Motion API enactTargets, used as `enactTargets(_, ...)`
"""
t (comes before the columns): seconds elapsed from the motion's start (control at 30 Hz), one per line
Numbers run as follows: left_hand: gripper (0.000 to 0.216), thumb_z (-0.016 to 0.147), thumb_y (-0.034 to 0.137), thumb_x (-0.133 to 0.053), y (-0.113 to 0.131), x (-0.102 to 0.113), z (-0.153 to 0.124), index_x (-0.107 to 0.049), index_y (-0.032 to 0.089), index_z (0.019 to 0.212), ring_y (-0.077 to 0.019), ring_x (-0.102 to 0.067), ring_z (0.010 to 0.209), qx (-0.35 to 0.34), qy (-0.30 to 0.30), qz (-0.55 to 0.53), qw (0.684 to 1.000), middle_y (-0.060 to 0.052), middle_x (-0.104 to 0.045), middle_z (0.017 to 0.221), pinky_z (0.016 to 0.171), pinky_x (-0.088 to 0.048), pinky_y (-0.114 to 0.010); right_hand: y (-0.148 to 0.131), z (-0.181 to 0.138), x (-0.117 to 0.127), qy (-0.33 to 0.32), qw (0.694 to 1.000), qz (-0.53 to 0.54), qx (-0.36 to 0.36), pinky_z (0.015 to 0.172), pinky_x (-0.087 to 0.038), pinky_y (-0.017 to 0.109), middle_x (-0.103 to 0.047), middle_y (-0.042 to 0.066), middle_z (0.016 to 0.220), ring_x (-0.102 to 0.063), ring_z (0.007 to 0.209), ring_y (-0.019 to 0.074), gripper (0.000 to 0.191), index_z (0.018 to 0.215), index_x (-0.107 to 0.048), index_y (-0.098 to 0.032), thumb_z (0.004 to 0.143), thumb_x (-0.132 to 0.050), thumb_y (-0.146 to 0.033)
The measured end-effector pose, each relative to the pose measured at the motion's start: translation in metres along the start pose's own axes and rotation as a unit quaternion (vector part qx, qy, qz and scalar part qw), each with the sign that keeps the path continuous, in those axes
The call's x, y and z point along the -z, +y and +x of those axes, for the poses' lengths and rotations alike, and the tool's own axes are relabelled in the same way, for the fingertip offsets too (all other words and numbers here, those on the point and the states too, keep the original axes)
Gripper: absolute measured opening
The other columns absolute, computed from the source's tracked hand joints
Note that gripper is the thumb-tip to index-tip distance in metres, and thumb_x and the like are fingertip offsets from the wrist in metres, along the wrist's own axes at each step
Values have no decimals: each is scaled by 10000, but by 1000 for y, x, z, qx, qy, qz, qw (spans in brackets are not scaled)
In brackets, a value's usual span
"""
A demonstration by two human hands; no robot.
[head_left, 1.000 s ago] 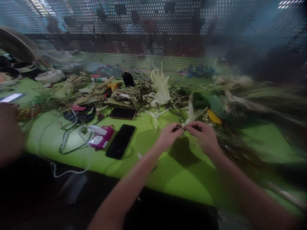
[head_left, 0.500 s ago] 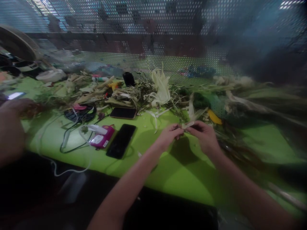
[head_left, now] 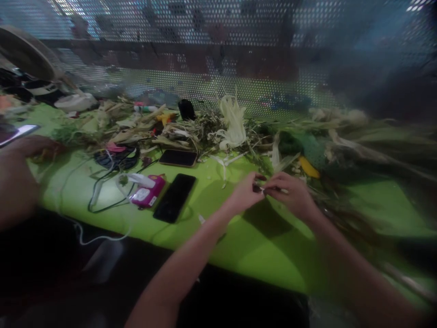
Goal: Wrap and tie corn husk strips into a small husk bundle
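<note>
My left hand [head_left: 245,193] and my right hand [head_left: 293,195] meet above the lime-green table [head_left: 266,246], fingertips pinched together on a small pale strip of husk [head_left: 262,188]. The strip is thin and mostly hidden between the fingers. Just beyond the hands lies a long heap of dried leaves and corn husks [head_left: 191,130], with a pale bunch of husks [head_left: 234,123] standing up in it.
A black phone [head_left: 175,197], a second phone [head_left: 178,158], a pink device [head_left: 147,193] with white cable and a coil of black cable [head_left: 114,159] lie left of my hands. Another person's arm [head_left: 17,177] is at the far left. A perforated screen [head_left: 218,59] backs the table.
Both hands have stayed together on the husk strip, which now sticks out less above the fingers. The view has shifted slightly. The other person's hand at the left has reached further over the table.
</note>
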State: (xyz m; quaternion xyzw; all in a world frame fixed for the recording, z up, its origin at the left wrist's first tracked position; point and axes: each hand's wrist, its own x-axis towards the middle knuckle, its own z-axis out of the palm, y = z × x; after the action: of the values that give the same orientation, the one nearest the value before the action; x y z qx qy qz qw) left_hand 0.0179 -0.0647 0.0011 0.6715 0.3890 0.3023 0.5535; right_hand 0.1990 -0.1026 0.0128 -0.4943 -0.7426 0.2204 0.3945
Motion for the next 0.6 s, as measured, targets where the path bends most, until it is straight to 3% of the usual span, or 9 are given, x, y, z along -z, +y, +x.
enactTargets(0.17,554,705,154,-623,0,1,-3,-476,139,1239,-148,-557,774,-28,-54,3,998,-53,-609,931,670,-412,-267,-1,3,-2,-11,995,86,-57,741,-498,334,-664,27,794,-624,760,181,100,761,-758,-233,765,-758,-333)
enactTargets(0.33,596,708,156,-627,-2,5,-1,-452,138,1278,-139,-544,772,-19,-106,-38,993,-45,-595,916,668,-407,-262,-6,4,1,-35,990,100,-96,731,-483,339,-675,20,751,-614,738,184,171,732,-736,-221,739,-776,-386)
enactTargets(0.6,609,708,228,-692,-12,11,3,-474,140,1270,-148,-574,795,16,-122,-90,988,-75,-611,971,695,-426,-286,-11,4,4,-47,990,108,-72,775,-508,363,-693,43,842,-641,790,193,138,793,-773,-242,763,-765,-377)
